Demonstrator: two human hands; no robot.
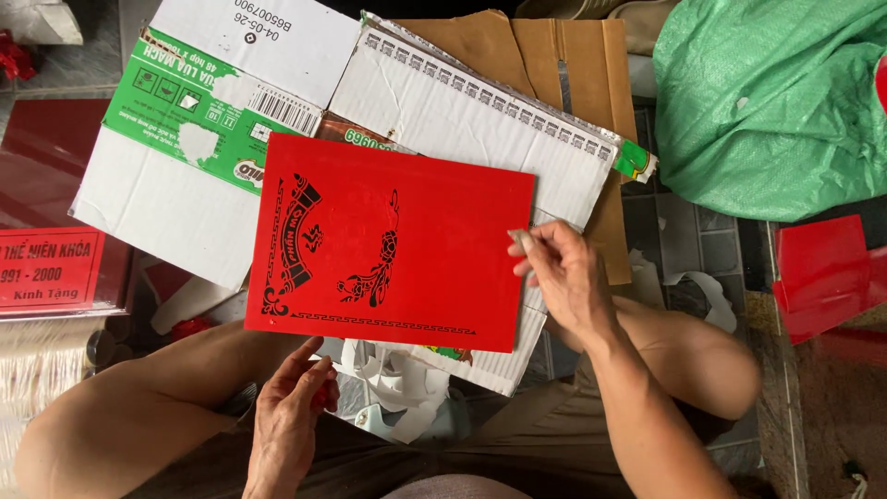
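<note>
The red sheet (393, 245), cut with black ornament, lies flat on flattened cardboard boxes (462, 111), just beyond both hands. The left hand (291, 416) pinches a small red scrap below its near edge. The right hand (559, 273), fingers closed on a thin tool, touches its right edge. It looks thin, light and easily torn, best held by the uncut margins.

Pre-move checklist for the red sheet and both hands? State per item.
1. Red sheet lies flat on the cardboard: ok.
2. Right hand at the sheet's right edge: ok.
3. What the right fingers pinch: cannot tell, too small.
4. Left hand off the sheet, below its lower edge: ok.
5. Small red bit at the left fingers: cannot tell if gripped.
6. Black cut pattern unobstructed: ok.
</note>
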